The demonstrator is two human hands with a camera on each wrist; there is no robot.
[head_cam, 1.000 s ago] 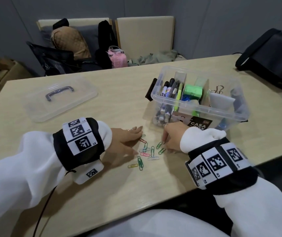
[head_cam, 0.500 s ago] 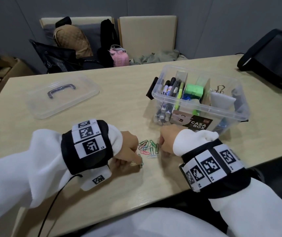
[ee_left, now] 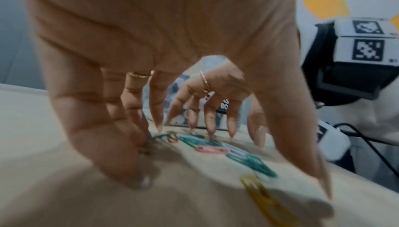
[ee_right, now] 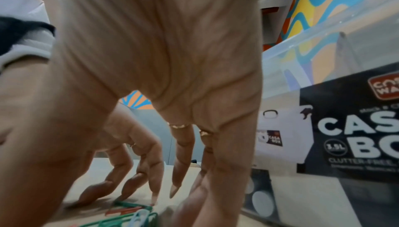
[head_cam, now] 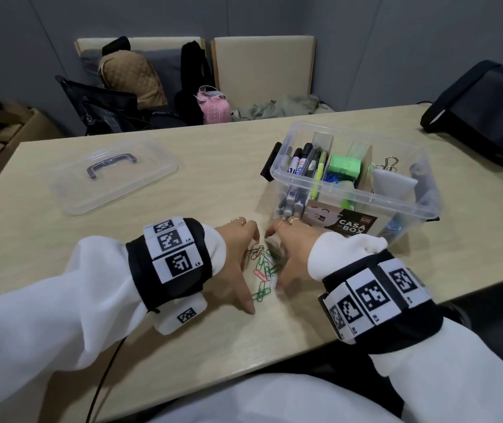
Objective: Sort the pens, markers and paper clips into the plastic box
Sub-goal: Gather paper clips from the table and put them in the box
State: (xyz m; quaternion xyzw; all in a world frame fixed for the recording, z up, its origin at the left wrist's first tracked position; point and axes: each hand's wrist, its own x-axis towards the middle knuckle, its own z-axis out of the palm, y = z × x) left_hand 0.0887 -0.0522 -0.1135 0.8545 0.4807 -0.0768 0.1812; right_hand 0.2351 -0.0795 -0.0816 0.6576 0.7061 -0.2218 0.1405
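A small pile of coloured paper clips [head_cam: 264, 267] lies on the table just in front of the clear plastic box [head_cam: 351, 193]. My left hand [head_cam: 244, 270] and right hand [head_cam: 287, 257] arch over the pile from either side, fingertips and thumbs down on the table around it, nothing gripped. In the left wrist view the clips [ee_left: 215, 147] lie between both hands' fingertips, and a yellow clip [ee_left: 259, 189] sits nearer the camera. In the right wrist view green and red clips [ee_right: 129, 213] lie under the fingers [ee_right: 179, 171]. Pens and markers [head_cam: 302, 163] stand in the box's left compartment.
The box's clear lid [head_cam: 113, 178] with a dark handle lies at the far left of the table. A black bag [head_cam: 488, 114] sits at the far right corner. Chairs [head_cam: 262, 65] with bags stand behind the table. The near table edge runs just below my wrists.
The scattered clips have been swept together into one tight pile. Both hands have closed in from the sides and now stand arched around it.
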